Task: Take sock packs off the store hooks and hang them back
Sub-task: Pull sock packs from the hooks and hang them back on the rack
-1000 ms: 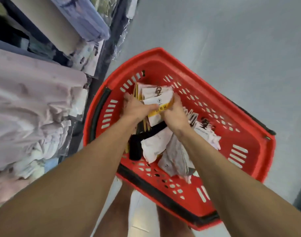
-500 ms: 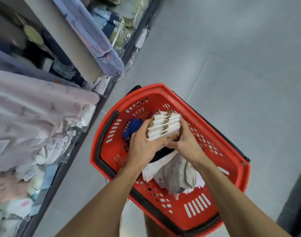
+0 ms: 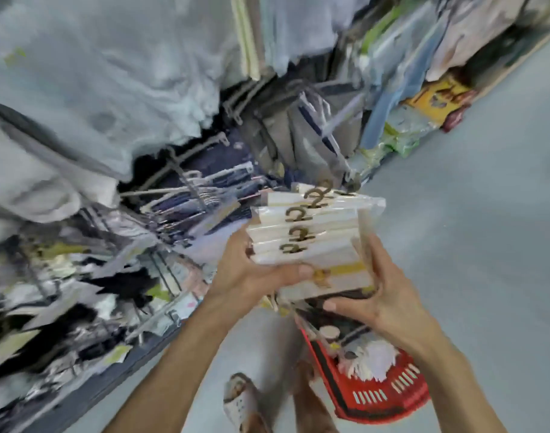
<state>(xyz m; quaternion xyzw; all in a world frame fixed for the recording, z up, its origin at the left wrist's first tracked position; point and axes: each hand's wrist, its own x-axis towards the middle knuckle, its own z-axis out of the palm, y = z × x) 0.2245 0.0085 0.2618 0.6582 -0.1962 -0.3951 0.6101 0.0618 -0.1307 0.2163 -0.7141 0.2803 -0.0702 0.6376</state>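
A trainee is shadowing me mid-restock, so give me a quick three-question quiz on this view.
1. True or false: the stack of sock packs lies inside the red basket.
2. Left hand and right hand: which holds the stack? A) left only B) right only C) both
3. Fill in: the display hooks stand to the person's ____.

Key
1. False: it is held up above the basket, near the rack.
2. C: one hand grips each side.
3. Left.
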